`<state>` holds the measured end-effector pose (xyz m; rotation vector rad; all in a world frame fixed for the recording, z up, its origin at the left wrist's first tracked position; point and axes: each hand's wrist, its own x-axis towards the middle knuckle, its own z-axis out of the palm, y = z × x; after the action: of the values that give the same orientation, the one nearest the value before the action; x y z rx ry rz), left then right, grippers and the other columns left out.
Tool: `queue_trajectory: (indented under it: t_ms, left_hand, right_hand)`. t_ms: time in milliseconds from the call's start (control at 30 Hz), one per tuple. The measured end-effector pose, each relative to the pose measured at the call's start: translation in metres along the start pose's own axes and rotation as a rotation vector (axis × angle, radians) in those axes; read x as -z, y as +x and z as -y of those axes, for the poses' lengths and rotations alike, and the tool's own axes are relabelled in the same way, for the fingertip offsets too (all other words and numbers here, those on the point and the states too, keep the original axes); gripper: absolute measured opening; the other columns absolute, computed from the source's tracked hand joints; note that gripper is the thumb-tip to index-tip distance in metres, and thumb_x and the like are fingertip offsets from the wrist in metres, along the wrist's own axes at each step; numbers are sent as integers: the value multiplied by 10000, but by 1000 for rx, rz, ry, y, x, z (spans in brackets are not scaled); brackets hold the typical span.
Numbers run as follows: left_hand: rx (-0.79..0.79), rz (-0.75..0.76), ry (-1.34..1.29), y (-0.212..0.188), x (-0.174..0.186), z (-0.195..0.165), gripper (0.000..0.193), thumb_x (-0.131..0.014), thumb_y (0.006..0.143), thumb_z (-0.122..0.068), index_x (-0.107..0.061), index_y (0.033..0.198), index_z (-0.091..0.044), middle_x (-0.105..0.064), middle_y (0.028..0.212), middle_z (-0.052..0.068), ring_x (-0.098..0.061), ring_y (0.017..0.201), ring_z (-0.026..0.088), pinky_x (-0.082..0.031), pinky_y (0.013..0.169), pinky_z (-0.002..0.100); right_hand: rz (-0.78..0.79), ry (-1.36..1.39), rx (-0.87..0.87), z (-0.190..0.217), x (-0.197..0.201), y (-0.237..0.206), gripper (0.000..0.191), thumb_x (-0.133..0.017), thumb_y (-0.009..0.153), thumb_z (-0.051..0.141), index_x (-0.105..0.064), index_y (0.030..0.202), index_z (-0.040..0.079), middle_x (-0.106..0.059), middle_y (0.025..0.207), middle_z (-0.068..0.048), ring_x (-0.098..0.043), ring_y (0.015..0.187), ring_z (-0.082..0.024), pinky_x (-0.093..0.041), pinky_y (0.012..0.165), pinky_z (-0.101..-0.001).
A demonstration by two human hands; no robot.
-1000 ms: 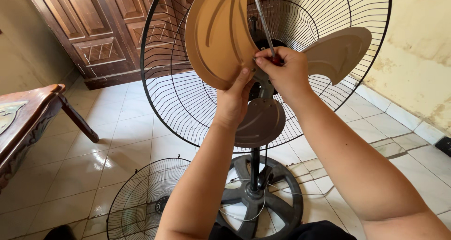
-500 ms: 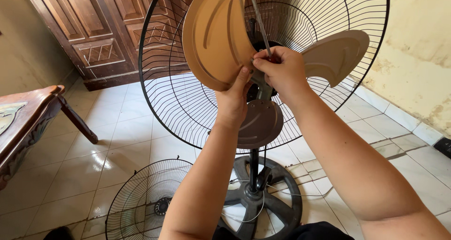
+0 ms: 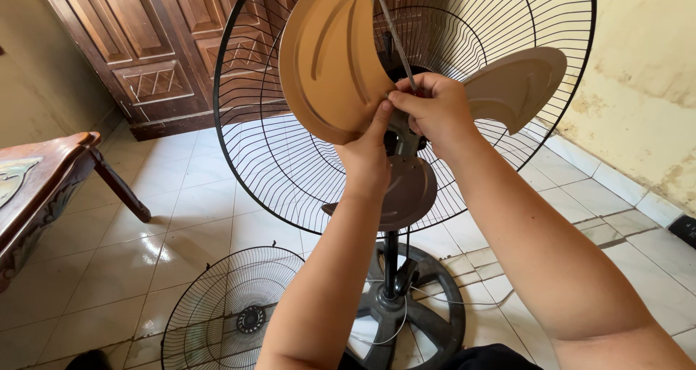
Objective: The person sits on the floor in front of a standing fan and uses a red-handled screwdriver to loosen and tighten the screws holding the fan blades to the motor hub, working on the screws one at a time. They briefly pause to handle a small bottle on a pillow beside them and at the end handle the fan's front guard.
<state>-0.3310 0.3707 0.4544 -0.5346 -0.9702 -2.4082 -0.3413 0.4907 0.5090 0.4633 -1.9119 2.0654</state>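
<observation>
- The left hand was raised to the fan's hub, its index finger pressed against the tan fan blade.
- The right hand was closed, pinching a thin metal rod at the hub.
- The blades sat inside the rear wire guard on the stand.
- A loose front guard lay on the tiled floor beside the base.

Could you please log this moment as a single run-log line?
left hand: on fan blade hub | right hand: grip on thin metal tool at hub | rear grille: mounted | front grille: on floor
</observation>
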Motion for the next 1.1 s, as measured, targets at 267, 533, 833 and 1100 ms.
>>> queue_trajectory:
  t_ms: [267, 533, 833, 1100]
  left_hand:
    - [-73, -30, 20, 1, -3, 4, 323, -770, 894, -2, -638, 1188, 18, -692, 1152, 109, -664, 1062, 201, -545, 923, 324]
    - [-50, -66, 15, 0, -6, 1, 301, -763, 885, -5, -652, 1164, 19, -695, 1135, 112, -671, 1046, 205, -550, 902, 326]
    - [-3, -108, 52, 2, -6, 1, 252, -782, 868, -26, -701, 1094, 53, -706, 1150, 142, -675, 1075, 229, -542, 941, 347]
    - [42, -167, 144, 3, -9, 1, 300, -802, 825, -62, -698, 1096, 13, -696, 1178, 117, -640, 1148, 232, -482, 1035, 354]
  right_hand:
    - [65, 34, -8, 2, 5, 0, 161, -751, 895, 42, -669, 1024, -8, -666, 814, -52, -474, 465, -56, -357, 402, -233]
    - [51, 58, -59, 5, 2, -2, 164, -740, 885, 38, -668, 1028, 4, -684, 829, -56, -475, 463, -58, -348, 398, -230]
    - [67, 25, 89, -4, 11, -18, 232, -750, 897, 50, -666, 1107, -3, -628, 805, -38, -497, 512, -64, -370, 433, -232]
    - [57, -200, 318, 2, 65, -83, 346, -737, 930, 42, -686, 1270, 9, -729, 998, -41, -671, 799, -79, -570, 694, -224]
